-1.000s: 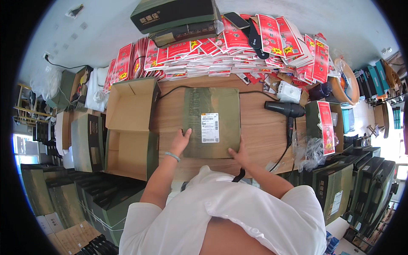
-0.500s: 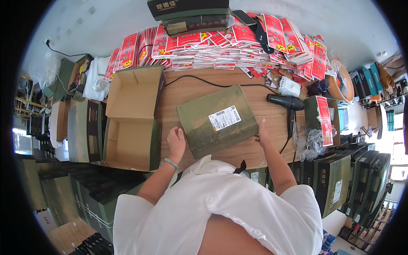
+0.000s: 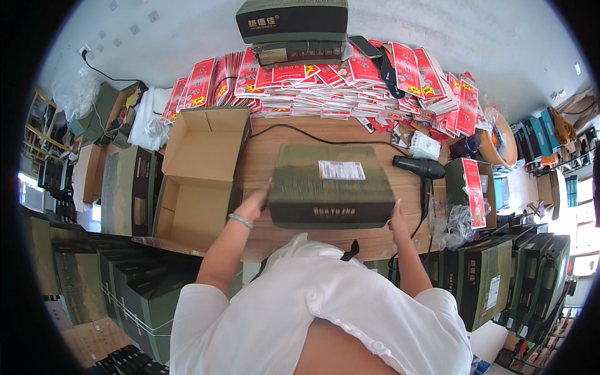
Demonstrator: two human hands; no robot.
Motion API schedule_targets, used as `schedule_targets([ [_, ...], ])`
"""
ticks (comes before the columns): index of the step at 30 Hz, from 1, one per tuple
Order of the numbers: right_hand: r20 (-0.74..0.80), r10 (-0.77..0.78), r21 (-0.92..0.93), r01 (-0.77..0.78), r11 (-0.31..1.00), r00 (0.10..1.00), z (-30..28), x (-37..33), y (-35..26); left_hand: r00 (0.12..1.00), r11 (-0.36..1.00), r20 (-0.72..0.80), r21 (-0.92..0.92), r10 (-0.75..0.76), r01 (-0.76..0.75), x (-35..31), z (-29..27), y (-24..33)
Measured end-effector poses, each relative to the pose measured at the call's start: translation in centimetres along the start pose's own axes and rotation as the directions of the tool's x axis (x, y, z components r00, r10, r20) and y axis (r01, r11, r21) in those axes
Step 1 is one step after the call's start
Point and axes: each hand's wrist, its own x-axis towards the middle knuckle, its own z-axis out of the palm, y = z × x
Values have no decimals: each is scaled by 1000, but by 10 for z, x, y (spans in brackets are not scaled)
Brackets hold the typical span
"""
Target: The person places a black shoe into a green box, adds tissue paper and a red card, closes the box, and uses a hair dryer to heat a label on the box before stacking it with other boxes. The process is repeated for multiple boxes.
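Observation:
A closed dark green cardboard box (image 3: 300,165) with a white label on its lid is held between my two hands over the middle of the table. Its dark front side faces me. My left hand (image 3: 257,199) grips the box's left side, some fingertips hidden behind it; a pale bangle circles that wrist. On the other side, my right hand (image 3: 397,223) presses against the lower right corner, its fingers partly out of sight. Just left of my left hand lies an open, unfilled box (image 3: 195,206) with its lid folded back.
A black hair dryer (image 3: 417,166) lies right of the box, its cord trailing down. Red printed packets (image 3: 300,103) are piled along the wall, with two boxes (image 3: 297,22) stacked on them. Crumpled clear plastic (image 3: 458,225) lies at the right edge. A black cable (image 3: 312,128) crosses the table.
The box has turned from a slant to nearly square and tipped so its front side shows. My left hand has come onto its left side. The whole view has shifted slightly.

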Motion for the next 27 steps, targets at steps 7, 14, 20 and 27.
schedule_targets([
  [7, 13, -787, 93, 783, 615, 617, 35, -40, -138, 927, 904, 135, -307, 349, -296, -65, 29, 113],
  [14, 351, -551, -281, 646, 709, 757, 97, 33, -64, 971, 967, 18, 89, 240, -240, -47, 51, 39],
  [20, 332, -853, -704, 708, 60, 402, 159, -1, -40, 799, 589, 127, 609, 588, -531, -66, 72, -36],
  [27, 252, -931, -586, 807, 72, 266, 150, 62, -125, 650, 524, -224, 793, 726, -311, -61, 72, -54],
])
